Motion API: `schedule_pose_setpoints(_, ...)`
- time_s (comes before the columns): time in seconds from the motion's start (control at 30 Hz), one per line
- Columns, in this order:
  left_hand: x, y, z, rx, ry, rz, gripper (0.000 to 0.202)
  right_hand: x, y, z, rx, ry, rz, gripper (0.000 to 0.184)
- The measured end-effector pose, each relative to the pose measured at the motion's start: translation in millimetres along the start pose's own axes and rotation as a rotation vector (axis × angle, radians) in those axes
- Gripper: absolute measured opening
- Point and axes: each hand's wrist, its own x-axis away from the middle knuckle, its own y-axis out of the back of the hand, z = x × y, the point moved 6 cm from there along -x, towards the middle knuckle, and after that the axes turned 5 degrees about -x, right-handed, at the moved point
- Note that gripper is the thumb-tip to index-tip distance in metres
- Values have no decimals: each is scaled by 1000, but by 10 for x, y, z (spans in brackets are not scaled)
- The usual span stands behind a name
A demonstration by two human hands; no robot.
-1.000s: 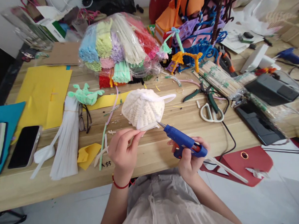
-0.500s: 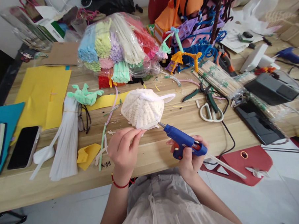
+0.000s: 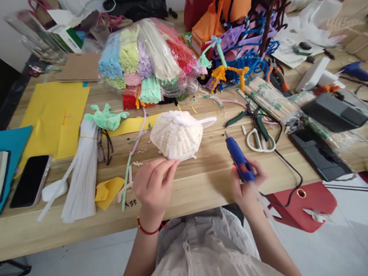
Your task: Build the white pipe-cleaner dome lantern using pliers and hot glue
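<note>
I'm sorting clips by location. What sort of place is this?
Most likely a craft workspace, though whether home or studio is unclear: a blue glue gun in the right hand, bagged bundles of colored fuzzy stems and green-handled pliers on a wooden table.

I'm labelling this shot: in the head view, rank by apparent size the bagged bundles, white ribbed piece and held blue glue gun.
Largest to smallest:
Bagged bundles
White ribbed piece
Blue glue gun, partly hidden by the right hand
</note>
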Motion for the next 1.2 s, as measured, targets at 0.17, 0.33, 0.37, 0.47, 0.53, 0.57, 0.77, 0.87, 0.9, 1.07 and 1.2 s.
schedule_pose_setpoints(0.17, -5, 2, 0, -7, 10, -2, 19, -289, -33, -185, 565, 128, 347, 46)
schedule_pose_setpoints(0.33, -27, 13, -18, 0, -14, -10, 20, -502, -119, -67, 585, 191, 440, 59)
schedule_pose_setpoints(0.37, -31, 15, -20, -1, -17, -10, 21, -554, -157, 24, 544, 224, 445, 60)
schedule_pose_setpoints(0.47, -39, 15, -22, 1, -15, -2, 21, -711, -332, 353, 326, 309, 469, 63)
schedule_pose_setpoints(0.53, -42, 14, -25, 4, -16, 6, 22, -775, -519, 541, 170, 351, 567, 75)
schedule_pose_setpoints(0.57, -43, 15, -27, 2, -19, 8, 22, -798, -609, 607, 114, 361, 611, 84)
schedule_pose_setpoints(0.77, -66, 21, -25, -17, -24, 9, 22, -910, -838, 743, 54, 431, 643, 94)
schedule_pose_setpoints(0.87, -78, 25, -19, -25, -19, 4, 21, -966, -855, 776, 57, 475, 693, 92)
schedule_pose_setpoints(0.9, -81, 24, -18, -24, -18, 3, 21, -986, -870, 786, 54, 486, 732, 93)
schedule_pose_setpoints(1.07, -91, 12, -20, -19, -10, 14, 21, -1110, -956, 841, 17, 550, 884, 96)
schedule_pose_setpoints(1.2, -109, 20, -39, -68, -28, -12, 20, -1167, -1021, 857, -27, 535, 983, 85)
